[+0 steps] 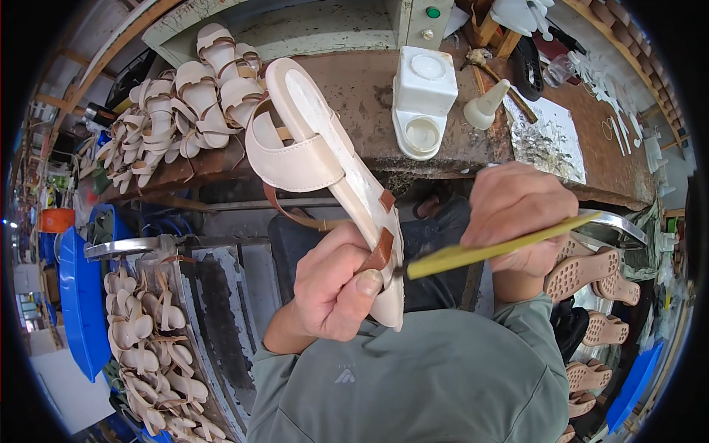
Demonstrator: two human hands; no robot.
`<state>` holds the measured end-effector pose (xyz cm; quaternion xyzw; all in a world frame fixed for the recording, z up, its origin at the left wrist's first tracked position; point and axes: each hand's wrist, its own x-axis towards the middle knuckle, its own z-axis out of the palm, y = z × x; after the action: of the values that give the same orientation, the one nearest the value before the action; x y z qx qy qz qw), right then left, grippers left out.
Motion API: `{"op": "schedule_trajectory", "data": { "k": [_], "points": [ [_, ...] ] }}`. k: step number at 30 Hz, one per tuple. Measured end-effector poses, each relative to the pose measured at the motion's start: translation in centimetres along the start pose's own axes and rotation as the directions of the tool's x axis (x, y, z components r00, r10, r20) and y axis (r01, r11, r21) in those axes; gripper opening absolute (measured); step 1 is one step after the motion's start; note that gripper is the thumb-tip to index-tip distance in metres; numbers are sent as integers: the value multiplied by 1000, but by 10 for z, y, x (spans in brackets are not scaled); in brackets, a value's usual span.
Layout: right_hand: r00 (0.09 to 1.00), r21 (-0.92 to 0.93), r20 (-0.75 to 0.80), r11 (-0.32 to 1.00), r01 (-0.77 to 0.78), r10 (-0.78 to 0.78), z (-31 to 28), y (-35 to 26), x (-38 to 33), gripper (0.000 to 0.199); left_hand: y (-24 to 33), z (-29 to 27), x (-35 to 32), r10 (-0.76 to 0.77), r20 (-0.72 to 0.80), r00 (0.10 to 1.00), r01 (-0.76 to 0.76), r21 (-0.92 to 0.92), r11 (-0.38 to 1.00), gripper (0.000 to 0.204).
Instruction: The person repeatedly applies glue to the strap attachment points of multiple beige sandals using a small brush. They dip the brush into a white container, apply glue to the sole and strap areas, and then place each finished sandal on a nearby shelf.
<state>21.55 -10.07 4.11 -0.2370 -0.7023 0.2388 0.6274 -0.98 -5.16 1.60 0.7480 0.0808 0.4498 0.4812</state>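
One blue tray (80,303) stands at the far left, beside one heap of pale sandals (148,347); a second heap of pale sandals (177,114) lies farther off on the counter (354,88). Both overlap too much to count.

The left hand (336,284) has its fingers clamped on one cream sandal (357,198) held up before the torso, toe far left, heel near. It shows a broad stitched strap, a thin brown strap, two brown tabs and a whitish, smeared insole.

Farther off stands one white container (426,92). The right hand (521,218) closes its fingers around one yellow-green tool (443,261), its dark tip at the sandal's edge; contact is unclear. Beyond stands one pale cone-shaped bottle (486,105); at right, at least five soles (583,275).
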Motion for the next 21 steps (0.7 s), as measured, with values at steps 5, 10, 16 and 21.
{"op": "schedule_trajectory", "data": {
  "k": [5, 10, 16, 21],
  "points": [
    [929, 12, -228, 955, -296, 291, 11, -8, -2, 14, -3, 0, 0, 17, -23, 1000, -17, -20, 1000, 16],
    [862, 139, -306, 915, -380, 404, 24, -4, -7, 10, -13, 2, -7, -3, -124, 992, -17, -160, 987, 23],
    [981, -165, -104, 976, 143, -161, 39, 12, -31, 19, -25, 6, -15, -174, -286, 942, 72, -334, 940, 34],
    [958, -217, -260, 974, 63, -120, 44, 5, -35, 25, -29, 4, -15, -269, -319, 909, 121, -415, 902, 42]
  ]
}}
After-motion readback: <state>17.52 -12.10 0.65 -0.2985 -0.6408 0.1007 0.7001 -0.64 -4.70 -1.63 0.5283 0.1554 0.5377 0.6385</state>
